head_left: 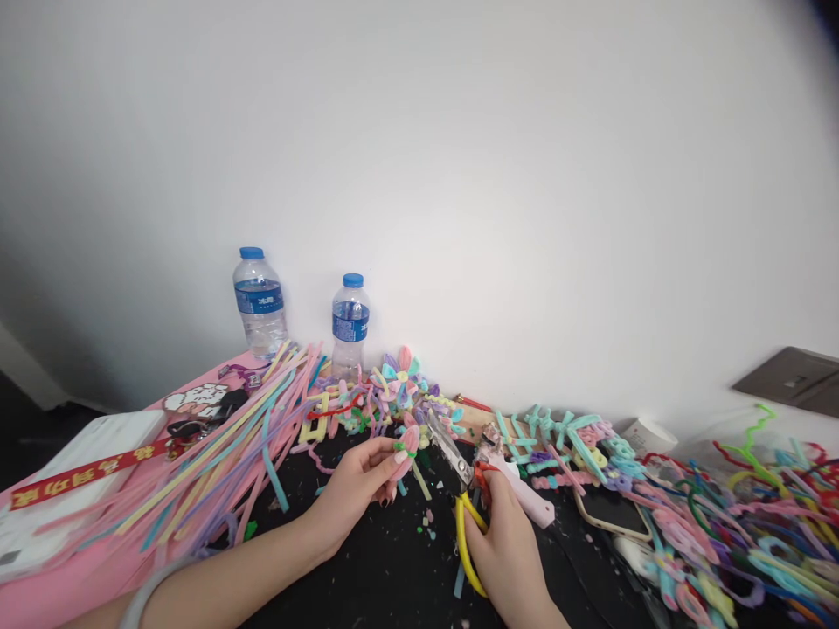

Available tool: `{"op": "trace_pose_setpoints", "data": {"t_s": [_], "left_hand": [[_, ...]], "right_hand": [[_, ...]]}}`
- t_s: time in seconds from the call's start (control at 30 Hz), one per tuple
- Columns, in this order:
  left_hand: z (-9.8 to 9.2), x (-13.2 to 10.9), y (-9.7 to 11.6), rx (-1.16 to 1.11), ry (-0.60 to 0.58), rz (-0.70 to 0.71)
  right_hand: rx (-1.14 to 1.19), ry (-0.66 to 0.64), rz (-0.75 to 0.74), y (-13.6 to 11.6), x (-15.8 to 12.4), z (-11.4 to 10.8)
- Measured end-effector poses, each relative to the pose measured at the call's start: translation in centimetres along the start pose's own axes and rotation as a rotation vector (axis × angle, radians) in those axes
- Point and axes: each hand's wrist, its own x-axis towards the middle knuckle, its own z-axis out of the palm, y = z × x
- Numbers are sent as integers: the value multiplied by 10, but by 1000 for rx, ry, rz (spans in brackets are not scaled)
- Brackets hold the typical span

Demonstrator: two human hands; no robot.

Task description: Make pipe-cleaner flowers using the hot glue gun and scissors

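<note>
My left hand [357, 489] pinches a small pink pipe-cleaner flower [407, 441] with a green wrap and a pale stem, held just above the black table surface [380, 568]. My right hand [504, 546] grips yellow-handled scissors [459, 489]; the metal blades point up and left toward the flower, their tips a short way from it. Small cut scraps lie on the black surface between my hands.
Two water bottles [259, 301] [350, 325] stand against the white wall. Long pastel pipe cleaners [216, 463] fan out on the left, finished flowers [399, 380] at the back, tangled coloured pieces [721, 533] on the right. A pink glue gun [524, 494] lies beside my right hand.
</note>
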Motion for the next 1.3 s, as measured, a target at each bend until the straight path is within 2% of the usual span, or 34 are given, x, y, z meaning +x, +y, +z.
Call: {"op": "trace_pose_setpoints", "data": {"t_s": [0.17, 0.33, 0.47, 0.57, 0.63, 0.8, 1.07, 1.3], "left_hand": [[0, 0, -1, 146, -39, 121], [-2, -7, -4, 362, -13, 308], [-6, -15, -8, 626, -42, 612], [-8, -20, -11, 737, -142, 848], [-9, -22, -12, 777, -219, 942], [-7, -28, -8, 882, -267, 1108], [-4, -33, 0, 1035, -286, 1355], [-1, -38, -2, 1155, -343, 1401]], "right_hand": [[41, 5, 8, 2, 0, 2], [37, 23, -76, 4, 0, 3], [-8, 38, -157, 4, 0, 5], [-78, 20, -209, 5, -1, 6], [-120, 21, -266, 7, -1, 8], [-157, 93, -425, 11, -3, 13], [-51, 122, -636, 2, -7, 9], [-7, 171, -660, 8, -9, 16]]}}
